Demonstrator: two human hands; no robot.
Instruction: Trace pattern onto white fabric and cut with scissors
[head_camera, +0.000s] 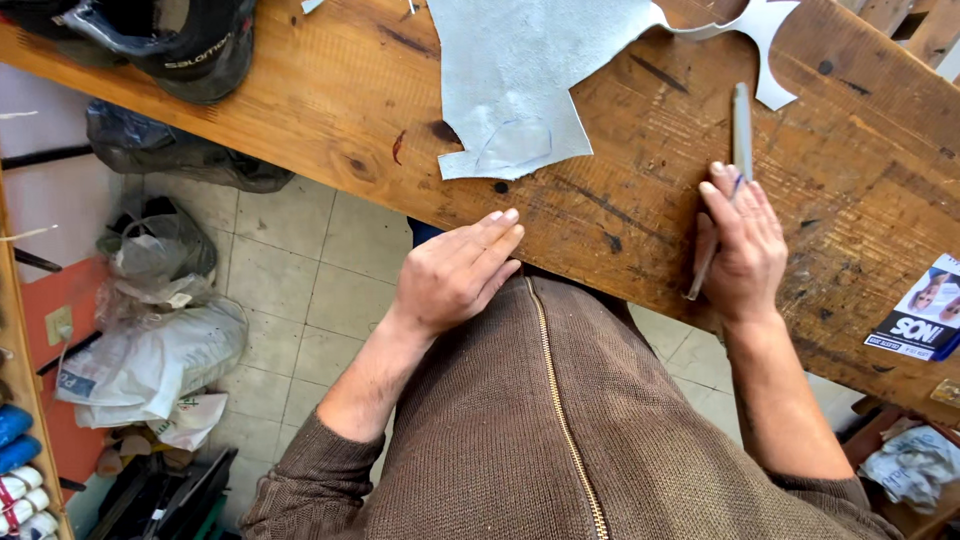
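Note:
A pale grey sheet of leather lies on the wooden workbench, with a shape outlined in pen near its lower corner. My left hand rests flat at the bench's near edge, fingers together, holding nothing. My right hand holds a slim pen against the bench top. Just above the right fingertips lies a grey metal knife, apart from the hand.
A black shoe sits at the bench's far left corner. A printed leaflet lies at the right edge. Plastic bags and clutter cover the tiled floor at left. A crate with crumpled paper stands at lower right.

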